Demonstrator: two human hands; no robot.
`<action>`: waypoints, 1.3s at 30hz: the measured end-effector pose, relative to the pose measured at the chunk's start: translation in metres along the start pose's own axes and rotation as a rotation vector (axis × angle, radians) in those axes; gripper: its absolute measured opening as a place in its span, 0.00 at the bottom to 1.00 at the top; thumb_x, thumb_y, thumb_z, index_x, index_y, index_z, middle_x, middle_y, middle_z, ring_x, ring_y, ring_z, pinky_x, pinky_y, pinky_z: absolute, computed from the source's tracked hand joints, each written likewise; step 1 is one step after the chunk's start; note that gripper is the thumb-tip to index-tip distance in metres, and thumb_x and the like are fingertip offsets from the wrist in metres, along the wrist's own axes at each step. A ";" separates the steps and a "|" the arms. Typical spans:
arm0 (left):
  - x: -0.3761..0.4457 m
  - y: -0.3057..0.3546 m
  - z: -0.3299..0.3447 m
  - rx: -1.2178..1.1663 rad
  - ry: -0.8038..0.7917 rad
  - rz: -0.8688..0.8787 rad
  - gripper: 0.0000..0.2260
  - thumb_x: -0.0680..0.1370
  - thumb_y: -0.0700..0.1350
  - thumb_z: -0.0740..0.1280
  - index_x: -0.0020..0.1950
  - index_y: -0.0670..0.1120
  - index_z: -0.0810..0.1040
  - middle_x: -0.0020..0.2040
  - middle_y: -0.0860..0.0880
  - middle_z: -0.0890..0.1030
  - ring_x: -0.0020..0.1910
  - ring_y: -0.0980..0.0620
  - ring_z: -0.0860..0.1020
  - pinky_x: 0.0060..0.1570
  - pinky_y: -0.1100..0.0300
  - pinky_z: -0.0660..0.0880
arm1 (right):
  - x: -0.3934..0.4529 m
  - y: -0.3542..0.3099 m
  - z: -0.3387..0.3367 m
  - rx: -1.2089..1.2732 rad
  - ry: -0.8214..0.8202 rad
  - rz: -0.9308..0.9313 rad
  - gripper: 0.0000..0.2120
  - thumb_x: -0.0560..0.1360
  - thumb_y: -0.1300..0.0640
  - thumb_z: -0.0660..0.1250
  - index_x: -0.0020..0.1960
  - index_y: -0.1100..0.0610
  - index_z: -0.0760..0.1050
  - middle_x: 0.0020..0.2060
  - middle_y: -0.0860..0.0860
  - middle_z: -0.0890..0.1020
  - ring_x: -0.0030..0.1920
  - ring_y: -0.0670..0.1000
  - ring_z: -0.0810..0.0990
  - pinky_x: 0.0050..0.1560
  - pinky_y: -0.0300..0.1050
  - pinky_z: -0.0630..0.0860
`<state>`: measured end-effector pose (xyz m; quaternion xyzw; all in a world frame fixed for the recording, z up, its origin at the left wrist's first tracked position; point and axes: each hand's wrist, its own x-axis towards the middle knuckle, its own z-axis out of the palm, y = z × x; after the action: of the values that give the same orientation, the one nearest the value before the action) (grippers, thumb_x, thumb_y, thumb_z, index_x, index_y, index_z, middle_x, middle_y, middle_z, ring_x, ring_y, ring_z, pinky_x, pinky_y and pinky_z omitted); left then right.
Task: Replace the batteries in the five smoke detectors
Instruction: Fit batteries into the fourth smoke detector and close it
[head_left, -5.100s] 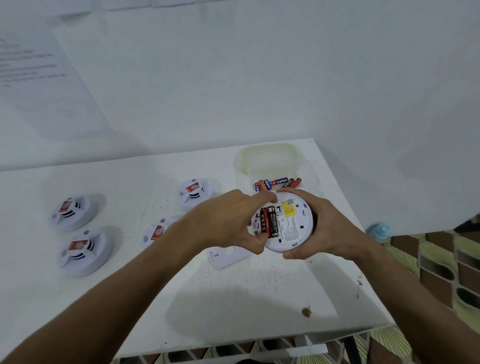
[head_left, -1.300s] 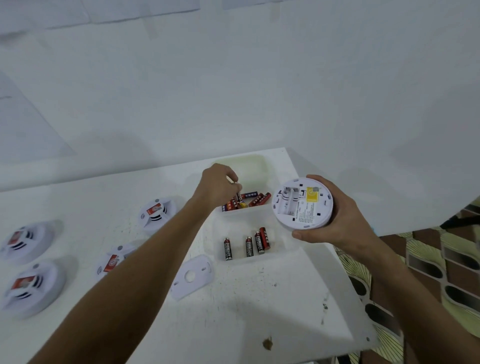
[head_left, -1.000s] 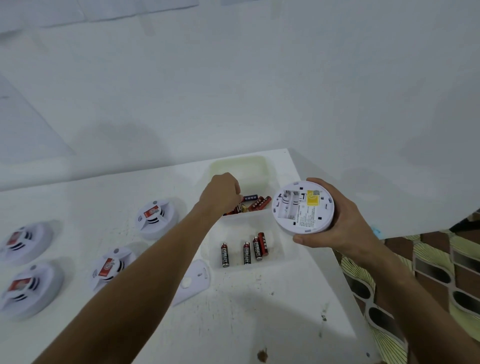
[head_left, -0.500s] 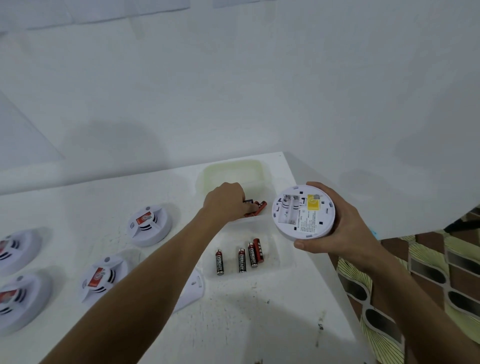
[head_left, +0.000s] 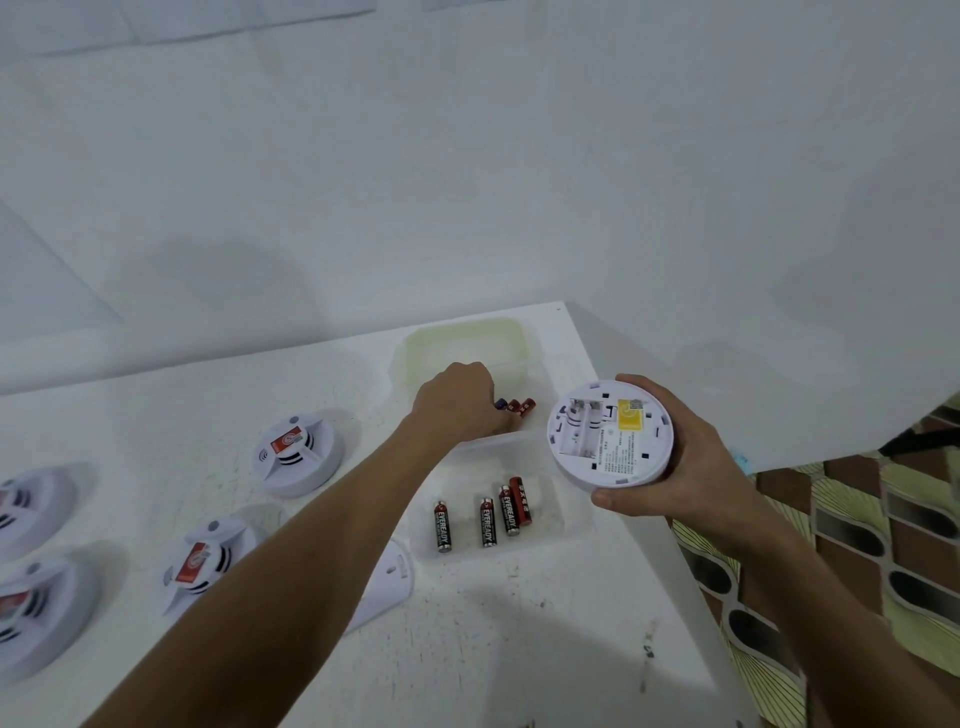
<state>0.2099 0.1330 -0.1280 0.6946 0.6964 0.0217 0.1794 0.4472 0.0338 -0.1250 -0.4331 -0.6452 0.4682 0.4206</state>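
My right hand (head_left: 693, 470) holds a white round smoke detector (head_left: 610, 436) above the table's right edge, back side up. Its battery bay is open and shows no batteries. My left hand (head_left: 457, 400) reaches into the far compartment of a clear tray (head_left: 571, 535), fingers curled down over a small pile of coloured batteries (head_left: 519, 406). The fingertips are hidden, so I cannot tell if they grip one. Several black-and-red batteries (head_left: 485, 517) lie in the tray's near compartment. A white detector cover plate (head_left: 387, 582) lies on the table under my left forearm.
Several more smoke detectors sit face up on the white table (head_left: 519, 649): one (head_left: 298, 452) mid-left, another (head_left: 205, 558) nearer, two more at the left edge. The tray's pale lid (head_left: 467, 338) lies behind it against the wall. The table ends just right of the tray.
The batteries have come out of the held detector. My left hand went to the far tray compartment and over the last second sank lower onto the coloured batteries. The right hand stays put.
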 end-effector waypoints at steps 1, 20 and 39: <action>0.000 0.000 0.000 -0.016 -0.005 -0.012 0.24 0.70 0.61 0.72 0.30 0.44 0.66 0.27 0.50 0.68 0.27 0.51 0.67 0.29 0.62 0.63 | 0.000 0.001 0.000 0.001 0.001 0.001 0.42 0.56 0.59 0.82 0.66 0.46 0.70 0.58 0.39 0.81 0.62 0.45 0.78 0.54 0.34 0.78; -0.001 -0.017 -0.019 -0.189 -0.169 0.092 0.18 0.73 0.40 0.73 0.63 0.46 0.80 0.50 0.49 0.83 0.36 0.57 0.78 0.38 0.66 0.73 | -0.003 0.006 -0.001 0.021 -0.008 0.020 0.43 0.55 0.58 0.82 0.67 0.46 0.70 0.59 0.40 0.81 0.62 0.46 0.78 0.55 0.35 0.78; -0.084 -0.020 -0.027 -0.308 0.250 0.186 0.09 0.75 0.49 0.71 0.54 0.50 0.81 0.42 0.54 0.80 0.35 0.60 0.74 0.33 0.74 0.67 | -0.020 -0.003 0.006 0.053 -0.009 -0.018 0.46 0.53 0.52 0.82 0.69 0.49 0.69 0.60 0.45 0.81 0.63 0.48 0.79 0.58 0.39 0.78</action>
<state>0.1806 0.0566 -0.0898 0.7122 0.6345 0.2302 0.1930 0.4463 0.0127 -0.1262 -0.4138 -0.6382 0.4832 0.4335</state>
